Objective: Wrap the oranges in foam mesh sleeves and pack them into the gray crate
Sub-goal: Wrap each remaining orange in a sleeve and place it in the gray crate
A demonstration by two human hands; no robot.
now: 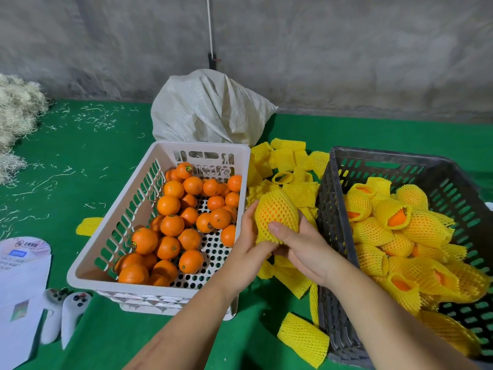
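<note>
Both hands hold one orange in a yellow foam mesh sleeve (276,209) between the two crates. My left hand (249,244) grips its left side and lower end. My right hand (298,248) grips it from below, thumb pressed on the front. The white crate (157,153) at left holds several bare oranges (170,225). The gray crate (330,209) at right holds several sleeved oranges (394,228). Loose empty sleeves (288,161) are piled between and behind the crates.
A white woven sack (208,108) stands behind the white crate. Straw-like shavings (16,108) lie far left on the green cloth (88,145). Two white controllers (64,313) and a paper sheet (18,284) lie at lower left. One sleeve (304,339) lies near the gray crate's front.
</note>
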